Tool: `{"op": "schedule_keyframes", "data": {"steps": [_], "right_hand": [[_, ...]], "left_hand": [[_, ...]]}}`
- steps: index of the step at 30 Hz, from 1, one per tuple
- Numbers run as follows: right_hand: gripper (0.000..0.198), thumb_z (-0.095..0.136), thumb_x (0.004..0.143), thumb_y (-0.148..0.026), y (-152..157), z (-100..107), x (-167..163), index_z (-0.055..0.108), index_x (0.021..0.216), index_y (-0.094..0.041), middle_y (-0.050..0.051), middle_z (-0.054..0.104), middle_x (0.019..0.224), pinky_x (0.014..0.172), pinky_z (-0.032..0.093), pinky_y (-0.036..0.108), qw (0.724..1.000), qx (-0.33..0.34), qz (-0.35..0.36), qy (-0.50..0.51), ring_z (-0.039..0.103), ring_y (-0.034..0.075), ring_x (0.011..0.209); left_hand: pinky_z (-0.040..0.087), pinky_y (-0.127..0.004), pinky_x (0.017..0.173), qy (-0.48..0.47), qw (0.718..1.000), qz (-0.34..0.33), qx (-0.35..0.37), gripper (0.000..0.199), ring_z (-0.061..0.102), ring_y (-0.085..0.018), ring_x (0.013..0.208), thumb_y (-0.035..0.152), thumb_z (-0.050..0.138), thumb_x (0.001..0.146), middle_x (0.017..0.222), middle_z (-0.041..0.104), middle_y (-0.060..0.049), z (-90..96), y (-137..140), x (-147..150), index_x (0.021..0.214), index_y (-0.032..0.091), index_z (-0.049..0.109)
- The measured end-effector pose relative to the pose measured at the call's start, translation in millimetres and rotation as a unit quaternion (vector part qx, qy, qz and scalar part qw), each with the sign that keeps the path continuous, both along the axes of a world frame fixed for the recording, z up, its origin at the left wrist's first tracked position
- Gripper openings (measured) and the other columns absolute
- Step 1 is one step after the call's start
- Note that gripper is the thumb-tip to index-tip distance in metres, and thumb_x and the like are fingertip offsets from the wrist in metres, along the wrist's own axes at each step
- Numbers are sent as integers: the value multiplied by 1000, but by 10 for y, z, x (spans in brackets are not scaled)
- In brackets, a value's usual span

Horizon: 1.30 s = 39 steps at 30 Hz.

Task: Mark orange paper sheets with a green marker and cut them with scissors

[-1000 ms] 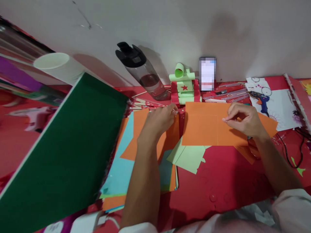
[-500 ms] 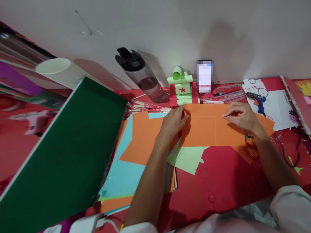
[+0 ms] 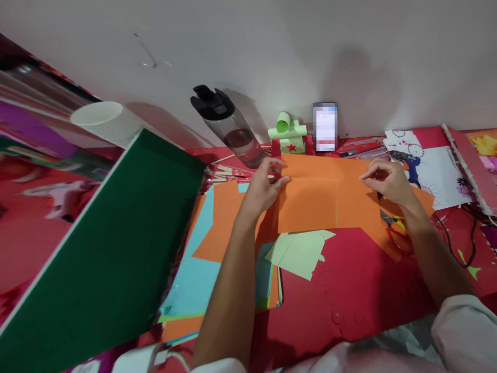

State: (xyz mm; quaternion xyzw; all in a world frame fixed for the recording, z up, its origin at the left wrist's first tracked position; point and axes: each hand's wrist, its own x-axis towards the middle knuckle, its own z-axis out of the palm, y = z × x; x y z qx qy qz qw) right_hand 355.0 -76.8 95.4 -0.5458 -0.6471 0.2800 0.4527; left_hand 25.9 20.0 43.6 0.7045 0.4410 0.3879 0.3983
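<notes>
An orange paper sheet [image 3: 310,204] with faint crease lines is held up slightly over the table. My left hand [image 3: 267,187] grips its left edge between thumb and fingers. At the sheet's right side, my right hand [image 3: 386,182] is closed, thumb and forefinger pinched together against the paper. Under the sheet lie pale green paper scraps [image 3: 301,253] and another orange piece. Yellow-handled scissors [image 3: 398,225] lie below my right wrist, partly covered by it. Just behind the sheet stands a light green rolled-paper model [image 3: 289,132] with a red star, its lower part hidden.
A large green board [image 3: 112,248] leans at the left beside stacked coloured paper [image 3: 194,285]. Along the wall stand a water bottle [image 3: 236,134] and a phone [image 3: 325,127]. A blue glue gun [image 3: 412,165] lies on white patterned paper at the right, its cord trailing forward.
The orange sheet has shifted left and its upper edge has risen, covering more of the green model. My left hand moved left with it. More of the scissors shows now.
</notes>
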Motion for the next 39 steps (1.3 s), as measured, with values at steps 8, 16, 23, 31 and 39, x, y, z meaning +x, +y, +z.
{"op": "schedule_keyframes", "data": {"steps": [8, 16, 23, 31, 39], "right_hand": [[16, 82, 83, -25, -71, 117, -66, 70, 72, -24, 1, 65, 75, 66, 47, 34, 998, 41, 20, 47, 59, 18, 71], [32, 89, 80, -39, -146, 206, -202, 61, 72, -25, 2, 62, 77, 64, 50, 37, 998, -3, -2, 69, 56, 19, 70], [28, 89, 82, -38, -160, 207, -200, 65, 77, -24, 1, 64, 76, 60, 46, 34, 998, -22, 8, 65, 57, 18, 69], [24, 85, 83, -29, -136, 149, -189, 65, 71, -25, 0, 62, 75, 60, 45, 33, 997, 33, 19, 65, 55, 17, 68], [17, 83, 77, -20, 17, 87, 122, 71, 66, -25, -1, 62, 70, 65, 50, 32, 985, 129, -83, 78, 58, 16, 70]], "left_hand": [[53, -23, 63, -65, 997, 39, -6, 34, 58, -15, 87, 29, 79, 78, 108, 59, -4, 146, 23, -253, 101, 24, 55], [51, -22, 58, -101, 993, 59, -33, 43, 54, -8, 68, 35, 86, 74, 109, 60, -3, 173, 35, -349, 101, 24, 55], [50, -22, 55, -101, 993, 61, -23, 39, 54, -7, 65, 32, 85, 77, 107, 59, -2, 143, 57, -371, 101, 25, 55], [52, -22, 54, -112, 992, 54, -15, 43, 56, -8, 67, 38, 90, 74, 108, 62, -2, 62, 99, -402, 100, 24, 58], [53, -21, 56, -156, 985, 68, -17, 44, 56, -7, 67, 34, 94, 70, 111, 64, -3, 36, 124, -429, 98, 26, 61]]}}
